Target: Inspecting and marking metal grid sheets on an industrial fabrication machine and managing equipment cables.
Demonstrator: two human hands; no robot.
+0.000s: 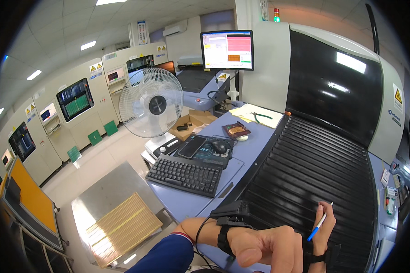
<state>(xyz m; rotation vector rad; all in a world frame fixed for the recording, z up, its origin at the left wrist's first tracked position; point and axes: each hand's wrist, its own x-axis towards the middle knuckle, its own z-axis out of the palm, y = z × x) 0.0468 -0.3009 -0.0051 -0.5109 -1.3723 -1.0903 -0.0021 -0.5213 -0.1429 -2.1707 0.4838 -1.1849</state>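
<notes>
My right hand (324, 223) is closed around a white pen with a blue end (321, 221), over the black ribbed surface (300, 168) of the machine on the right. The pen tilts, its blue end lower left. Closer to the camera, my left hand (271, 248) reaches in from the lower left. Its fingers curl downward with the thumb toward me, and the lower edge cuts off the fingertips. Whatever it may hold is hidden. A dark strap with a black device (232, 209) is on my left wrist; another dark band is on the right one.
A blue bench (250, 141) carries a black keyboard (185, 174), mouse (219, 145), phone (192, 147) and green-handled pliers (262, 117). Beside it stand a fan (152, 103) and a metal table (109, 182) with a gold perforated panel (123, 227). A monitor (227, 50) rises behind.
</notes>
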